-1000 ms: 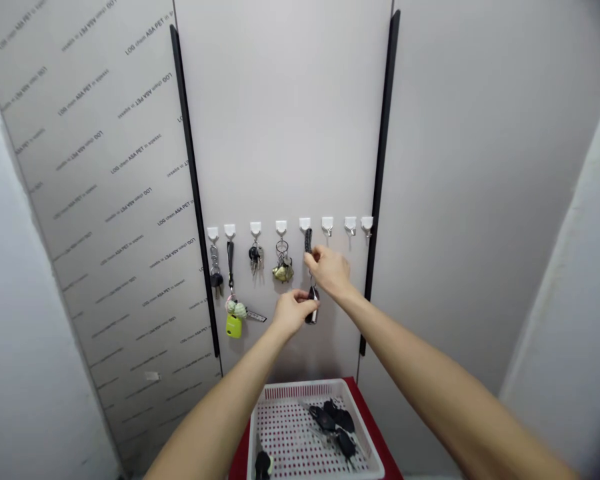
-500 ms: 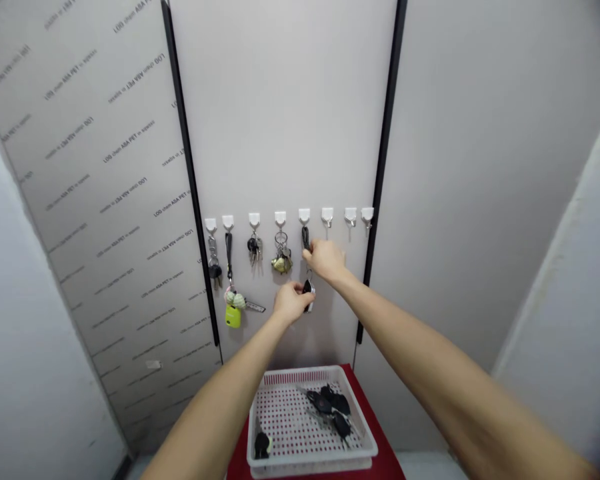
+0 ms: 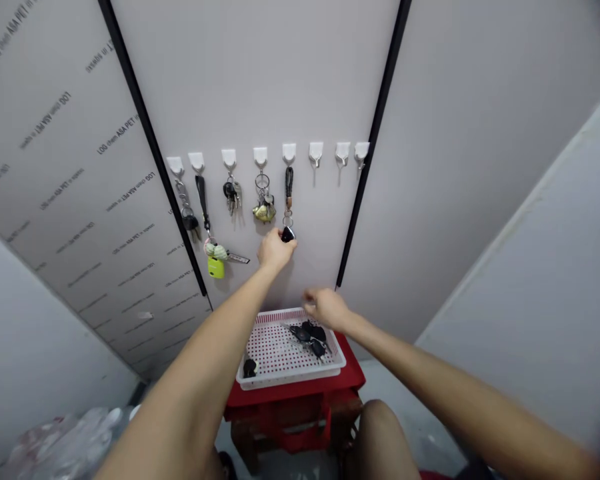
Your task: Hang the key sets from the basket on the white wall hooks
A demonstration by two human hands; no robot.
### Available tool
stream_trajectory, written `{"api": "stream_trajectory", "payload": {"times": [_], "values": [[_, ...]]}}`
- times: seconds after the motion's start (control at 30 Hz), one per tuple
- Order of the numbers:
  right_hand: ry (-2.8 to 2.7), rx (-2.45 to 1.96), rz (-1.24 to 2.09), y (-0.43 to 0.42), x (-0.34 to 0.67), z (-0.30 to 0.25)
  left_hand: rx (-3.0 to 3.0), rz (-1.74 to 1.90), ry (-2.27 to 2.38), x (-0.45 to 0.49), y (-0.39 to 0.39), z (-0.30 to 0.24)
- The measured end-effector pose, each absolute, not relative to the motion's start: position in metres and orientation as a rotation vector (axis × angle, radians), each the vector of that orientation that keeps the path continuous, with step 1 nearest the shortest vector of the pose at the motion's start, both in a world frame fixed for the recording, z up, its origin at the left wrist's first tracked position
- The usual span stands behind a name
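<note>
Even, soft indoor light; faint shadows; wide-angle bending at edges; corners darkened, slightly blurred

Row of hooks (image 3: 289, 153) on wall, key bunches hanging from left five, basket (image 3: 260, 379) below on stool (image 3: 300, 393)

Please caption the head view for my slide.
Left hand holds a hung key fob; right hand hovers over the basket.

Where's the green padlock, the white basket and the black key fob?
green padlock (image 3: 216, 267): head view, middle of its body.
white basket (image 3: 290, 377): head view, on its front rim.
black key fob (image 3: 288, 234): head view, on its dark top part.
</note>
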State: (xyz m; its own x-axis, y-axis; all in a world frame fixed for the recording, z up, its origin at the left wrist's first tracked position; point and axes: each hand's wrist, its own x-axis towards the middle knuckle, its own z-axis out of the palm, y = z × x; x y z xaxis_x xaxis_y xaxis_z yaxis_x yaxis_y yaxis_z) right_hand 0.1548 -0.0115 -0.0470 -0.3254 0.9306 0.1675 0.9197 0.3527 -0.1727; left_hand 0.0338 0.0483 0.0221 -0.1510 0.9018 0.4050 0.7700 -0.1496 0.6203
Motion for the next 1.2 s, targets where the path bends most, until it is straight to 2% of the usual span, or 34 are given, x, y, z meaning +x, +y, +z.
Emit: {"api": "stream_trajectory", "payload": {"times": [0.17, 0.4, 0.47, 0.57, 0.73, 0.83, 1.07, 1.2], "values": [[-2.763, -1.651, 0.133, -0.031, 0.162, -0.094, 1.965, 1.196, 1.989, 0.035, 0.052, 0.020], [-2.728, -1.607, 0.033, -0.037, 0.163, -0.104, 1.956, 1.193, 1.975, 0.034, 0.050, 0.022], [-2.683, -1.599, 0.100, -0.037, 0.163, -0.102, 1.949, 1.199, 1.949, 0.034, 0.049, 0.023], [-2.506, -1.574, 0.397, -0.034, 0.167, -0.095, 1.942, 1.226, 1.901, 0.033, 0.047, 0.023], [-2.073, -1.380, 0.990, -0.028, 0.173, -0.068, 1.962, 1.353, 1.668, 0.028, 0.034, 0.016], [-1.834, -1.288, 1.165, -0.024, 0.173, -0.042, 1.890, 1.360, 1.416, 0.028, 0.018, 0.007], [-1.489, -1.110, 1.083, -0.002, 0.169, 0.040, 1.443, 1.122, 0.935, 0.044, -0.003, 0.007], [-1.407, -1.040, 0.910, 0.019, 0.166, 0.087, 1.354, 1.234, 0.849, 0.059, 0.010, 0.041]]}}
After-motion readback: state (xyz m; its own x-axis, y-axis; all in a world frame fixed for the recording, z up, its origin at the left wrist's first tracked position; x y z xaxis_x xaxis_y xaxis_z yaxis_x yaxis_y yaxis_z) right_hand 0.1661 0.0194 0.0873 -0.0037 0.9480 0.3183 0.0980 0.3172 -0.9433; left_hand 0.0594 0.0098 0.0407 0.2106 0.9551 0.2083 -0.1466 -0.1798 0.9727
